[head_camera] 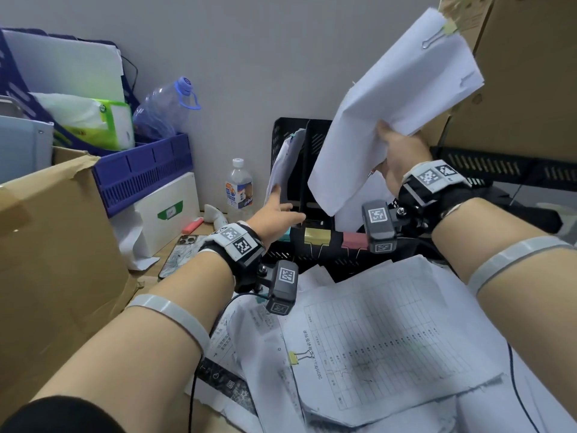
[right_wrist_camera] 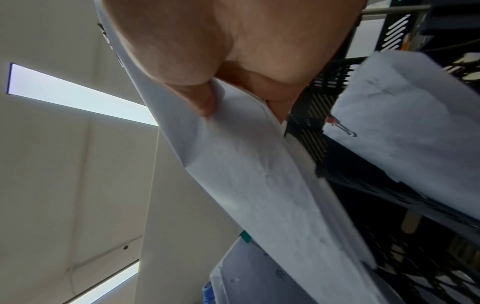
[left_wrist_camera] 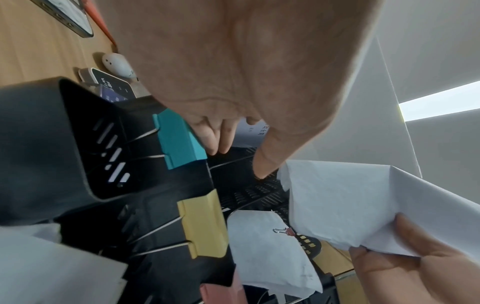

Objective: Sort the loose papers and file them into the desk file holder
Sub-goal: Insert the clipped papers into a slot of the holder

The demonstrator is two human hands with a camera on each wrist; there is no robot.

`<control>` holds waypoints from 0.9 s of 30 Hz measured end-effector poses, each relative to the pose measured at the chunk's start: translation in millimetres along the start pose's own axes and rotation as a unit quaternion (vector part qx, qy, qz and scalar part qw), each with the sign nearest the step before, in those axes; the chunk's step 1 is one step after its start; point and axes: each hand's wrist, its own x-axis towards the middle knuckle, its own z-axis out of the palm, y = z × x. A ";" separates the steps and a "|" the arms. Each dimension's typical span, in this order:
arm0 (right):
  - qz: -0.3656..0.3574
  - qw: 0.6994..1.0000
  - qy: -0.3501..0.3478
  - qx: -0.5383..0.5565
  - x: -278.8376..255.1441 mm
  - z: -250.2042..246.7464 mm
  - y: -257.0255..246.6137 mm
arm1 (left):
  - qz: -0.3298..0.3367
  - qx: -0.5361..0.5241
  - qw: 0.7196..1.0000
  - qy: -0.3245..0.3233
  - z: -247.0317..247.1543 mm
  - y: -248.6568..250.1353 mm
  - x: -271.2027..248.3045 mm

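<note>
A black mesh file holder (head_camera: 312, 142) stands at the back of the desk, with teal, yellow and pink binder clips on its front rim. My right hand (head_camera: 402, 151) grips a clipped stack of white papers (head_camera: 396, 104) by its lower edge, tilted in the air above the holder's middle slot. In the right wrist view the thumb (right_wrist_camera: 202, 102) presses on that stack (right_wrist_camera: 259, 174). My left hand (head_camera: 281, 210) reaches into the left slot with straight fingers (left_wrist_camera: 221, 139), beside papers (head_camera: 282, 164) standing there. Loose printed sheets (head_camera: 374, 339) lie on the desk in front.
A cardboard box (head_camera: 46, 245) and a blue crate (head_camera: 143, 170) crowd the left side. A water bottle (head_camera: 239, 185) and a phone (head_camera: 181, 254) sit left of the holder. Another cardboard box (head_camera: 524, 73) stands over a black tray (head_camera: 499, 167) at right.
</note>
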 end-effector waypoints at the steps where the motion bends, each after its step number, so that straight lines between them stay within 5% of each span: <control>1: -0.004 1.000 0.000 -0.005 1.7 0.1 -3.7 | -0.001 -0.016 1.000 0.010 0.8 5.0 1.8; 6: -0.019 0.995 0.041 -0.091 42.9 -3.9 2.2 | 0.012 -0.120 0.992 -0.024 14.3 36.4 10.4; 14: -0.069 0.959 0.056 -0.270 2.4 1.2 -7.2 | 0.017 -0.164 0.986 -0.024 33.8 40.2 39.5; 27: -0.123 0.970 0.093 -0.187 3.6 -14.7 -9.4 | 0.054 -0.291 0.954 -0.046 39.7 41.8 58.7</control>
